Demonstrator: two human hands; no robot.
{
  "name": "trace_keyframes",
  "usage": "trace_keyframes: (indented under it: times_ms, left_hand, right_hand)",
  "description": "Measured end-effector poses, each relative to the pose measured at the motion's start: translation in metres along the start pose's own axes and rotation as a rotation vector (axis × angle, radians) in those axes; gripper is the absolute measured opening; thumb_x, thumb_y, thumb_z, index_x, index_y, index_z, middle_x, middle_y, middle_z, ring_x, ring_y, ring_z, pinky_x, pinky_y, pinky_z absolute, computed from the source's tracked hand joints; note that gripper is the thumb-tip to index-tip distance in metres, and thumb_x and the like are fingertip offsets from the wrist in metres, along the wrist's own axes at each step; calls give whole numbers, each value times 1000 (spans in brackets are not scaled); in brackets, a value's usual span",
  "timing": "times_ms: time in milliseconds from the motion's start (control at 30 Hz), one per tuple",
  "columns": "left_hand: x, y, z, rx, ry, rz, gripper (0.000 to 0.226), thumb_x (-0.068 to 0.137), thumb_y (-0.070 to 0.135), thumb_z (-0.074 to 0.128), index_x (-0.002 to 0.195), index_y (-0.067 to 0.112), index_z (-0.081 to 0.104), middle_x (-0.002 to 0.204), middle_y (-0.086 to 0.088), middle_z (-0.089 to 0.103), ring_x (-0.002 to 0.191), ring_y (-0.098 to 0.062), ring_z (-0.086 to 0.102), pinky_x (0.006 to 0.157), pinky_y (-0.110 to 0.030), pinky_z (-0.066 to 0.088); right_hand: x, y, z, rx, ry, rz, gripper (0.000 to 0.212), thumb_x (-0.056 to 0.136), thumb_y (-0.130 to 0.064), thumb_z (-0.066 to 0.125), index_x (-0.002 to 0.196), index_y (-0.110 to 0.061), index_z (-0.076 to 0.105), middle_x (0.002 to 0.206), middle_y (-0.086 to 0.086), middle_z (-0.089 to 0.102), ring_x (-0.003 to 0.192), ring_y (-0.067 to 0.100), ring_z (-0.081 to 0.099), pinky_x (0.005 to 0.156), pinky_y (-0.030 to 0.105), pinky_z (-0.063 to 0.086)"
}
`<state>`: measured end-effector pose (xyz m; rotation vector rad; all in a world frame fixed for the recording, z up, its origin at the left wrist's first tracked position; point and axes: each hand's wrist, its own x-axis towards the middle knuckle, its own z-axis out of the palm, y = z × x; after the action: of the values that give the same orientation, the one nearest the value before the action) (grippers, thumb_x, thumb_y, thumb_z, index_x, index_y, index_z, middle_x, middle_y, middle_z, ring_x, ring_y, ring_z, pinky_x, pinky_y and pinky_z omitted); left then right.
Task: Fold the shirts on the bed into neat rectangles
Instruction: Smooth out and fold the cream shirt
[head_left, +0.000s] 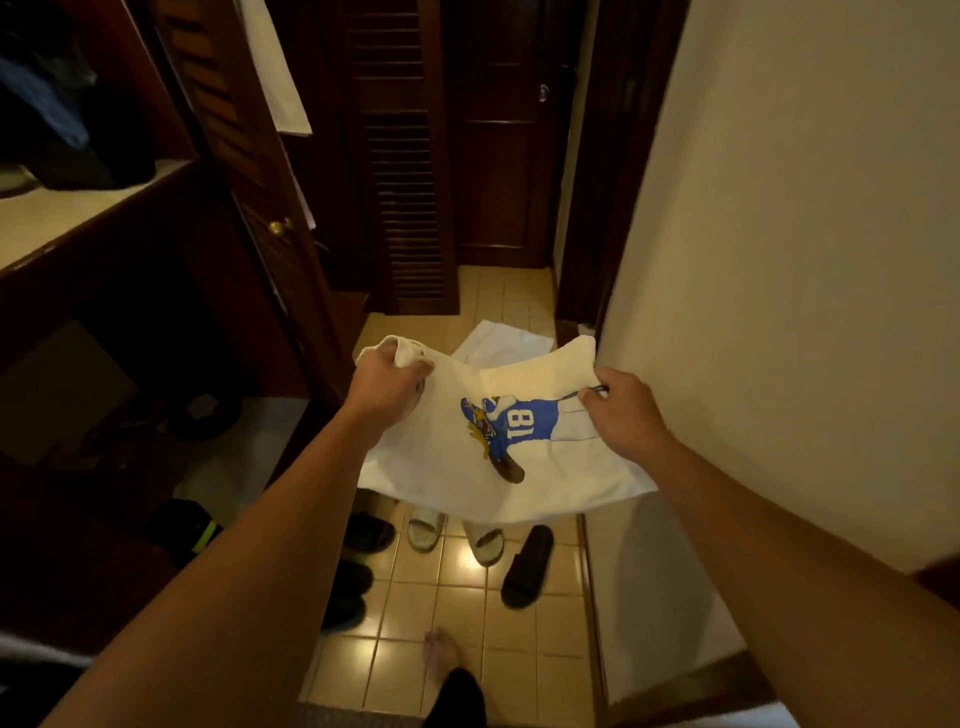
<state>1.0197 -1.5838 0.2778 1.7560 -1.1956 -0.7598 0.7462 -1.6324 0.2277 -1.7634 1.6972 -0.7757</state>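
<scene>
White shirt (498, 457) — one item, printed with a blue figure numbered 18, held in the air above the tiled floor (457, 613), stretched between both hands. Left hand (387, 384): fingers curled round a bunched edge at the shirt's far-left corner. Right hand (626, 410): thumb and fingers pinch the shirt's right edge, beside the print. The cloth sags toward the viewer from both grips. Under the shirt's near edge: pale slippers (457, 535), with one black slide (527, 566) just right of them. Beyond the shirt — a white cloth (498, 340) on the tiles. Right of the shirt: cream wall (779, 260).
</scene>
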Motion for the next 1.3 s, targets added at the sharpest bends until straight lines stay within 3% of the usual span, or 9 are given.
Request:
trace_keyframes:
  times_ms: [133,233,400,633,733,867,1067,1167,1300]
  left_hand:
    - [98,2,9,-34,-25,12,28,101,21,57,126,9,62,113,-11,61,103,-26,58,83,-35,42]
    - [171,2,4,-32,-23,15,25,101,20,55,122,9,63,113,-10,63,105,-27,59,85,-36,42]
    - [267,17,-7,-29,-8,21,7,99,18,59,104,18,63,91,8,61,89,-13,59,83,-30,40]
    - [381,28,-10,-34,-12,33,14,99,17,59,108,11,67,99,-3,65,87,-13,59,83,-30,41]
    - [427,24,-9,-35,29,-5,14,98,16,59,107,10,67,103,-6,66,91,-21,61,81,-31,41]
    - [490,16,0,-93,82,-27,11,96,10,56,102,11,66,101,-7,66,94,-24,61,80,-32,45]
    - [617,12,3,-153,166,-115,14,100,17,56,105,12,68,106,-8,71,100,-26,66,88,-38,51]
    - [679,14,-5,-202,271,-193,11,101,16,58,110,12,63,108,-10,66,97,-26,63,85,-38,48]
    - [744,14,-22,-223,363,-248,8,98,17,61,105,15,60,108,-12,65,98,-28,64,82,-39,50]
  right_hand:
    - [96,-20,23,-26,-1,-21,37,100,-21,57,135,-10,61,122,11,68,108,28,62,82,28,44]
    - [160,-41,34,-38,-12,-31,32,101,-20,55,131,-9,63,117,9,68,98,21,59,79,26,41]
    - [248,-68,46,-31,-7,9,27,100,-20,58,124,-10,67,115,10,69,104,27,63,80,30,45]
    - [356,-102,65,-32,24,17,26,100,-18,57,123,-10,67,112,9,69,92,20,57,74,27,39]
    - [405,-112,78,-20,26,20,25,100,-21,58,122,-15,67,109,4,69,94,21,61,68,29,44]
    - [479,-125,102,14,10,-9,21,94,-20,60,111,-20,72,101,2,72,94,25,67,79,40,56]
    - [635,-152,127,101,-35,-66,19,95,-17,61,109,-18,73,97,0,71,90,20,66,75,36,55]
    - [709,-170,138,131,-67,-107,15,94,-15,63,105,-15,73,91,1,71,83,19,64,64,29,47]
    - [785,-200,161,141,-153,-171,13,93,-18,64,102,-18,73,90,-1,72,80,14,65,64,27,49]
